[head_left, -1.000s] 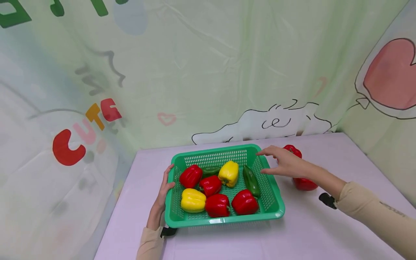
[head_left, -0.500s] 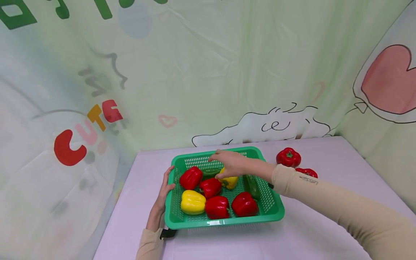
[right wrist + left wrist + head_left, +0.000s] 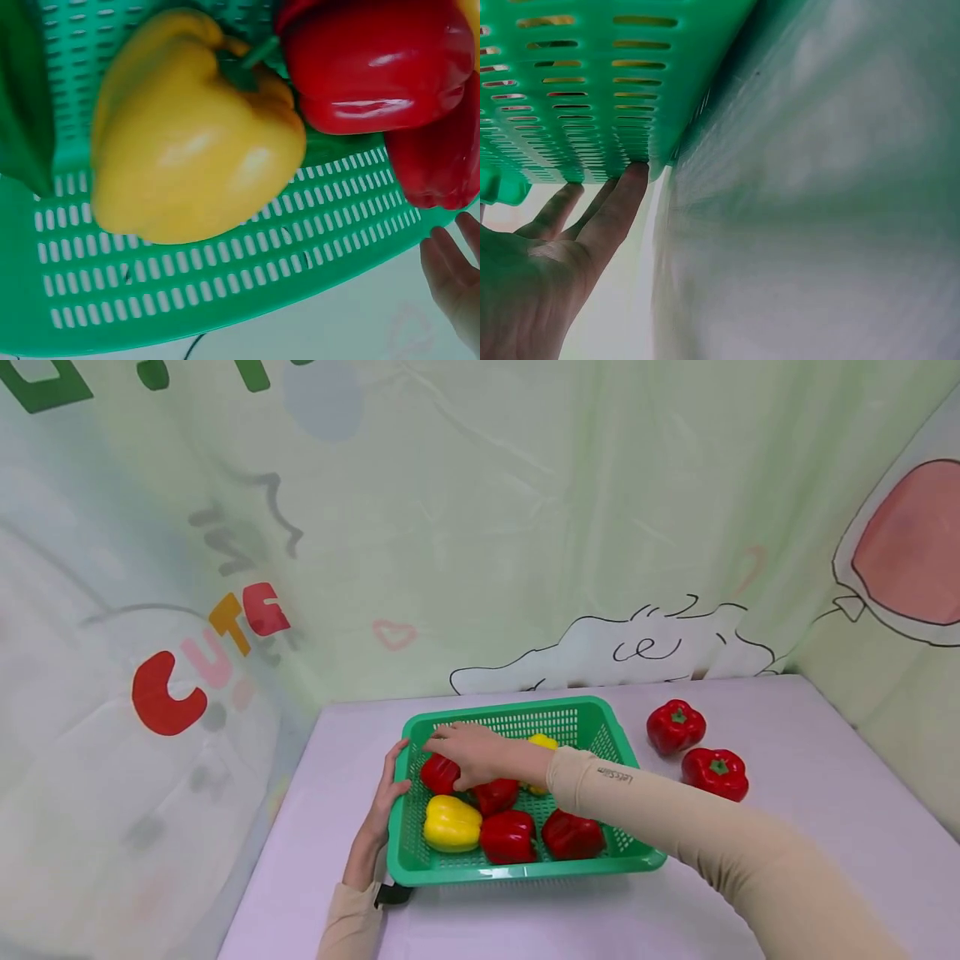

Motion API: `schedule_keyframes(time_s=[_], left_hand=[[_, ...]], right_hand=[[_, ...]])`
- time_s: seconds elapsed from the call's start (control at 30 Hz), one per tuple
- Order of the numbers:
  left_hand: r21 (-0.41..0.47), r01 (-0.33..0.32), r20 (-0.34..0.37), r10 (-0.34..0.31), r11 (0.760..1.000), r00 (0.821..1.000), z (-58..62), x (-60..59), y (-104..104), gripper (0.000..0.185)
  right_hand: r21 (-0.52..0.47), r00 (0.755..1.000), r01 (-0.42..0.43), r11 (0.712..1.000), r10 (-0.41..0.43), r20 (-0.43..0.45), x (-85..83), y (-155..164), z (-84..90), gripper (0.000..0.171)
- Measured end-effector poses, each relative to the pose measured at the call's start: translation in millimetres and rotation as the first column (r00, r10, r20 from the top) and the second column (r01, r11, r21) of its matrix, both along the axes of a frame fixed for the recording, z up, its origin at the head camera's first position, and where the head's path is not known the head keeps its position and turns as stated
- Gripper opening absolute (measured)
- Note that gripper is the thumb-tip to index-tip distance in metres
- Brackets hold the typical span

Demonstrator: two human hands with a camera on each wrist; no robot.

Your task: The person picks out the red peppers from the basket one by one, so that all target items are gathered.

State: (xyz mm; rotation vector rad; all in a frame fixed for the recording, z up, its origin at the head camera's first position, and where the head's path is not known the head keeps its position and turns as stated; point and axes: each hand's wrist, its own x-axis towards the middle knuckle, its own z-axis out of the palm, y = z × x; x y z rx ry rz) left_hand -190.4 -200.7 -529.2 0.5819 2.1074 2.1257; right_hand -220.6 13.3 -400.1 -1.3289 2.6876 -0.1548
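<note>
A green slotted basket (image 3: 525,706) on the lilac table holds several red and yellow peppers. My right hand (image 3: 450,750) reaches across it to the far left corner, with the fingers stretched over a red pepper (image 3: 437,774); no grip on it shows. My left hand (image 3: 396,770) rests with straight fingers (image 3: 619,210) against the basket's left wall (image 3: 592,75). The right wrist view shows a yellow pepper (image 3: 187,135), a red pepper (image 3: 375,64) and a green pepper's edge (image 3: 22,97) on the basket floor (image 3: 225,285). Beyond the wall are fingers (image 3: 454,277) at the table.
Two red peppers (image 3: 675,727) (image 3: 716,772) lie on the table right of the basket. In the basket's near half lie a yellow pepper (image 3: 452,823) and two red ones (image 3: 507,837) (image 3: 572,835). A printed cloth backdrop closes in the table at the back and right.
My right hand has moved from beside the basket's right rim, across the peppers, to the far left corner. The left hand has stayed on the left wall.
</note>
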Motion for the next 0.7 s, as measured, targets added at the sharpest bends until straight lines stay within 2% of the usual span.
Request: schedule_keyframes(time_s=[0.3,0.53,0.7], left_hand=[[-0.002,0.000,0.016,0.000,1.000,1.000,2.3,1.3,-1,0.063],[-0.006,-0.010,0.016,0.010,1.000,1.000,2.4,1.8,-1,0.063],[-0.008,0.002,0.020,-0.002,1.000,1.000,1.8,0.8,-1,0.063]], right_hand=[[0.110,1.000,-0.003,0.994,0.004,-0.010,-3.2,-17,-9.3,0.073],[0.213,0.996,0.006,0.977,0.012,-0.084,-1.4,-17,-17.5,0.069],[0.200,0.996,0.013,0.980,0.006,-0.093,-3.6,-13,-21.2,0.071]])
